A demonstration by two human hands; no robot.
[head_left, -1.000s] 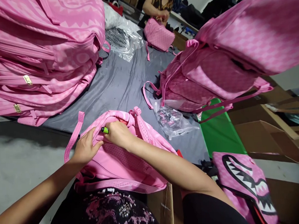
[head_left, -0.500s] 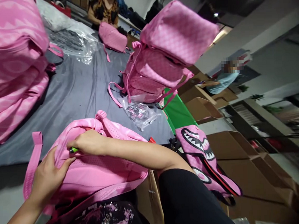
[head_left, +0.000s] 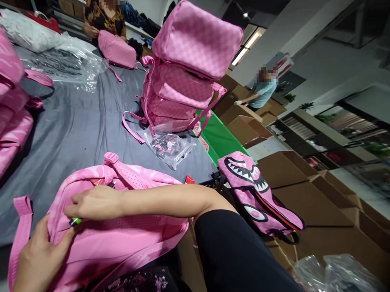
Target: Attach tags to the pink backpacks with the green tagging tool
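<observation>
A pink backpack (head_left: 121,244) lies against my front at the table edge, its padded back and a perforated strap (head_left: 127,172) facing up. My left hand (head_left: 41,251) grips its left edge, thumb on top and fingers around the side. Over the backpack's upper left part reaches my right hand (head_left: 96,203), fingers curled. A small lime-green and black tool (head_left: 76,221) sticks out below that hand; most of it is hidden in the palm, so its kind does not show. Close to the right fingers is a small red patch (head_left: 98,181) on the backpack.
Stacked pink checkered backpacks (head_left: 197,40) stand on the grey-covered table (head_left: 81,138), beside a clear bag of small parts (head_left: 169,145). More pink backpacks (head_left: 5,94) rise at left. A shark-mouth backpack (head_left: 255,195) and cardboard boxes (head_left: 330,217) are at right. Two people work farther back.
My view has turned to the right, so the surroundings appear farther left. Both hands stay at the backpack's left side, with the green tool still in the right one.
</observation>
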